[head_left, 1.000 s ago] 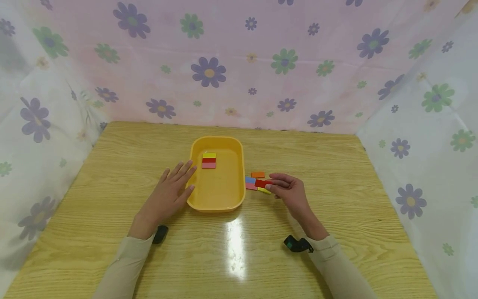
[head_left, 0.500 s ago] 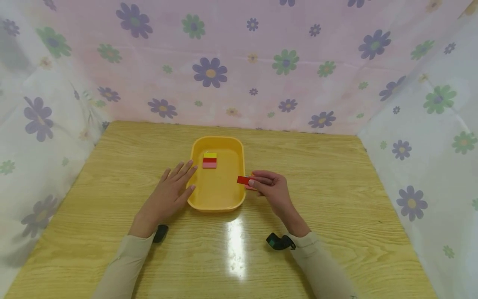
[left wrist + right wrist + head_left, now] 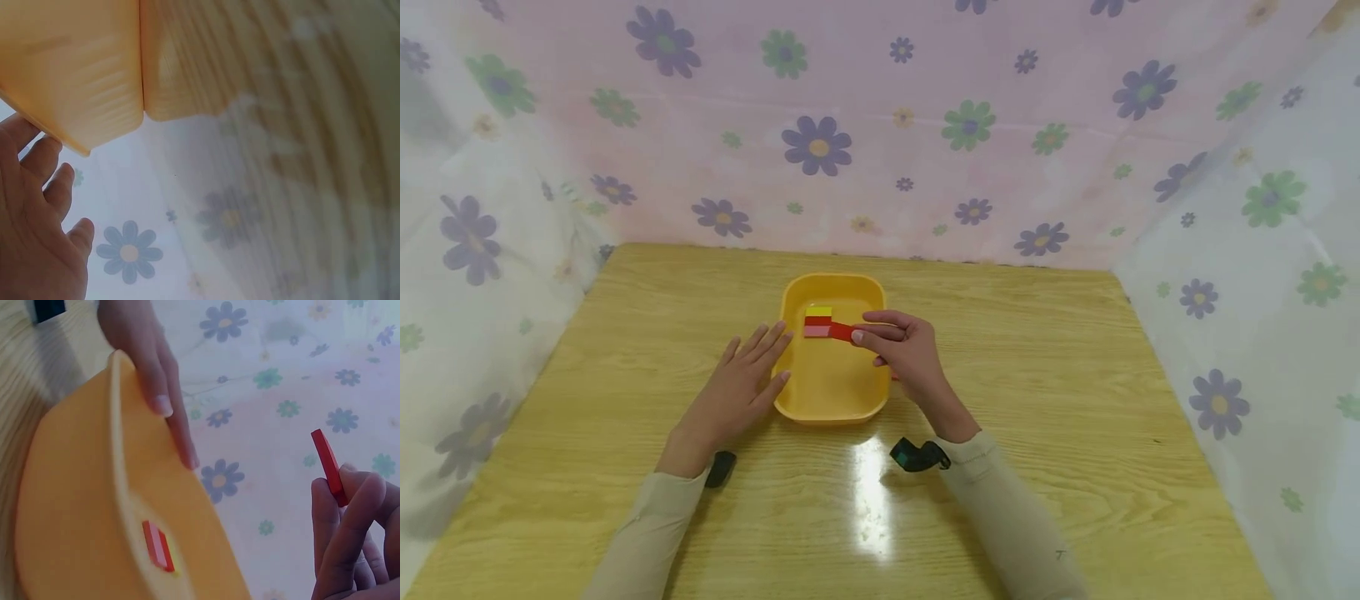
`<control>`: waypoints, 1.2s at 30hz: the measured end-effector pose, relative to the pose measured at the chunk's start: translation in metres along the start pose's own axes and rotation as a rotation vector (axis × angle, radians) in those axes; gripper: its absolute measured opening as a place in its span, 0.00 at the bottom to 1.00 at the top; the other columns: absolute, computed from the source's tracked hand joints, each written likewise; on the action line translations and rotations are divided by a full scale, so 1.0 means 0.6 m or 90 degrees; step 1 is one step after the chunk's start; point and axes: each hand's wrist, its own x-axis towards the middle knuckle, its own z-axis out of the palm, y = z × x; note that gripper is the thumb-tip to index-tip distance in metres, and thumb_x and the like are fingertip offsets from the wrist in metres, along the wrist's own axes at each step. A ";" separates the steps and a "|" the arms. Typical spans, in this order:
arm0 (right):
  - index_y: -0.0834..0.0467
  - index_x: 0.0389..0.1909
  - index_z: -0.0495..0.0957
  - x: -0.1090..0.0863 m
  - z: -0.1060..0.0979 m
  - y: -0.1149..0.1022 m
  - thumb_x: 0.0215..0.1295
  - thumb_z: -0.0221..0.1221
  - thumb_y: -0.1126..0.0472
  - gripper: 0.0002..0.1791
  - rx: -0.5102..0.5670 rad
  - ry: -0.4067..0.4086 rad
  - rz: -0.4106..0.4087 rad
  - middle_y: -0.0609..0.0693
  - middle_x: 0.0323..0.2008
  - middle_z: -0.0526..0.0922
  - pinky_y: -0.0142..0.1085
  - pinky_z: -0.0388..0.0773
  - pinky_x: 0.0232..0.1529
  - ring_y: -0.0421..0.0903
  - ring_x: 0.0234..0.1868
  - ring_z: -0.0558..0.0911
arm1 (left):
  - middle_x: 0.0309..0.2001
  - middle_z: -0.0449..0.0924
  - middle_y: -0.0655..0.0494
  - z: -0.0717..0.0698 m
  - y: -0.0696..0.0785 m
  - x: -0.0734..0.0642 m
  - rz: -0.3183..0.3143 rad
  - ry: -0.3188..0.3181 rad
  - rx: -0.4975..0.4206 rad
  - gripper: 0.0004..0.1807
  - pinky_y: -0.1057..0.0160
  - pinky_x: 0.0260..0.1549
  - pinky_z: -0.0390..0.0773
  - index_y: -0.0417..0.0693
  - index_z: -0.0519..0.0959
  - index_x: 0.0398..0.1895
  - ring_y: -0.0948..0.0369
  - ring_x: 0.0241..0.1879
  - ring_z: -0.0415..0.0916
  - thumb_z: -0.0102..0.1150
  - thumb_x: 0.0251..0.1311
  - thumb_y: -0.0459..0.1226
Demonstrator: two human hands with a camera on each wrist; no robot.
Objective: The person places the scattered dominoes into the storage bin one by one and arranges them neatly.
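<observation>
My right hand (image 3: 910,352) is over the yellow plastic tray (image 3: 842,387) and pinches a flat red block (image 3: 841,332) between thumb and fingers. In the right wrist view that red block (image 3: 329,467) sticks up from the fingertips, above the tray rim. On the tray floor, toward the back left, a yellow block (image 3: 818,312), a second red block (image 3: 818,321) and a pink block (image 3: 817,332) lie side by side. The held block's tip overlaps this row in the head view. My left hand (image 3: 733,396) rests with extended fingers at the tray's left rim.
A wooden table (image 3: 1075,417) carries the tray. Right of it, a sliver of a pinkish block (image 3: 894,377) shows; my right hand covers that area. Flower-patterned cloth (image 3: 880,167) stands behind and at both sides. Black wrist cameras (image 3: 919,456) sit below each hand.
My right hand has carried the red block left and away from me, from the loose blocks beside the tray to above the tray. The left hand stays at the rim.
</observation>
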 end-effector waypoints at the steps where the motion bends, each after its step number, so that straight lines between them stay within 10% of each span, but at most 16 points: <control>1: 0.64 0.51 0.84 0.004 0.008 -0.002 0.63 0.69 0.67 0.16 0.009 -0.004 -0.002 0.56 0.42 0.90 0.28 0.81 0.25 0.42 0.35 0.89 | 0.82 0.46 0.52 0.000 0.000 -0.001 0.000 0.000 0.000 0.34 0.37 0.77 0.39 0.49 0.53 0.82 0.47 0.81 0.41 0.45 0.78 0.48; 23: 0.66 0.49 0.83 0.112 0.080 -0.029 0.64 0.69 0.64 0.15 0.013 -0.003 -0.040 0.60 0.45 0.89 0.38 0.87 0.41 0.47 0.41 0.90 | 0.82 0.46 0.52 0.003 -0.001 0.005 -0.004 -0.006 -0.004 0.33 0.35 0.76 0.40 0.50 0.54 0.82 0.46 0.81 0.42 0.45 0.79 0.48; 36: 0.76 0.50 0.80 0.144 0.077 0.022 0.63 0.68 0.69 0.18 -0.072 0.007 -0.017 0.66 0.42 0.88 0.52 0.85 0.47 0.57 0.42 0.89 | 0.82 0.45 0.52 0.002 -0.002 0.003 -0.001 -0.004 -0.016 0.33 0.35 0.76 0.40 0.50 0.53 0.82 0.45 0.81 0.41 0.44 0.79 0.48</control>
